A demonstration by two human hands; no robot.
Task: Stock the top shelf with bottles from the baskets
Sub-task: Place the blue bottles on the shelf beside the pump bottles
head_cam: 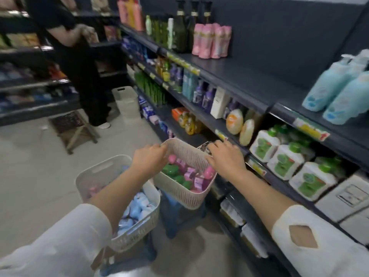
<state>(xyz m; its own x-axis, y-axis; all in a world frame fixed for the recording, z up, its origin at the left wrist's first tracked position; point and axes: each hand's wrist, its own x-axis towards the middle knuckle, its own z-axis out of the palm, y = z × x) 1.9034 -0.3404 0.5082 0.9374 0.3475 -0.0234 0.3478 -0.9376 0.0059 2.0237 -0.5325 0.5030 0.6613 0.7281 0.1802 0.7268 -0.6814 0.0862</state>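
Fingers of left hand curl over beige perforated plastic basket rim; right hand apparently grips opposite rim.

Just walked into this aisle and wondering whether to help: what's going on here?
A person in white sleeves has both hands on the beige basket of pink, green and purple bottles. The left hand grips one rim and the right hand lies on the opposite rim. Neither holds a bottle yet. A second basket with pale blue bottles sits beside it. The top shelf has a bare stretch.
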